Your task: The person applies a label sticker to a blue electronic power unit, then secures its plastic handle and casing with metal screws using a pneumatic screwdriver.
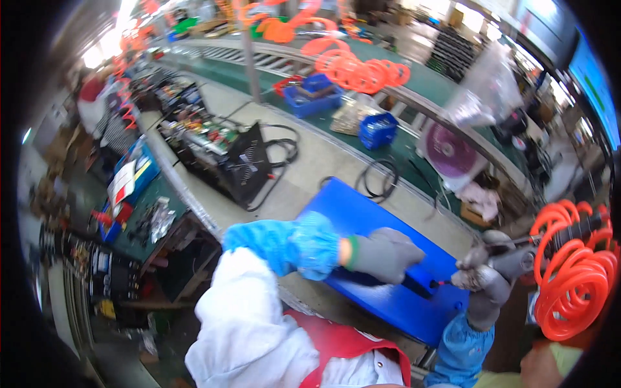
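Observation:
A blue panel [381,216] lies in front of me on the work line, with a black handle [420,284] along its face. My left hand [385,255], in a grey glove, is closed over the handle, and part of the handle shows past the fingers. At the panel's right end, my gloved right hand [486,288] is closed on what looks like a power screwdriver [514,262]. A thin reddish tip [440,283] points from that hand at the handle's end. The fingers cover part of the tool. Blue sleeve covers reach both wrists.
Left of the panel stands an opened black device [249,161] with exposed circuit boards and a cable. Blue bins [378,130] and a purple-and-white fan [449,149] are beyond. Orange coiled hose [572,284] hangs at right. Another person's hand [540,368] shows lower right.

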{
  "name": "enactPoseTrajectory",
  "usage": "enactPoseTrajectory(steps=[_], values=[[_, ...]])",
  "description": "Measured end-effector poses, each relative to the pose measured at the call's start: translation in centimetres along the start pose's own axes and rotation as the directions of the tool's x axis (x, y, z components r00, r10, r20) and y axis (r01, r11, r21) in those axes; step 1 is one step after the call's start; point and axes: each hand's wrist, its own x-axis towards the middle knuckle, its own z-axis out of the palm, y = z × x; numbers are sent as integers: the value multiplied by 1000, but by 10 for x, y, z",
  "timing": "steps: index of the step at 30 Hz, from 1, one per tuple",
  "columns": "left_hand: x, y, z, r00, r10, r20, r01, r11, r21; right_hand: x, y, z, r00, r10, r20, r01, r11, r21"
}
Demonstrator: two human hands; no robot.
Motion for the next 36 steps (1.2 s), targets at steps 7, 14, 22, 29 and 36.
enactPoseTrajectory(steps=[7,14,22,29,36], values=[[7,16,2,988,42,-146,-39,999,28,-10,3,6,967,-254,-28,252,966,-58],[0,8,6,977,33,-210,-35,999,-6,-12,1,25,973,-229,-3,227,965,-132],[1,14,-2,987,-6,-163,-6,997,-72,-14,6,20,962,-267,60,274,948,-164],[2,14,-3,988,-6,-154,-8,996,-92,-14,3,24,965,-261,25,261,948,-185],[5,12,-2,992,-22,-126,10,996,-92,-18,-3,26,968,-242,74,252,940,-231]])
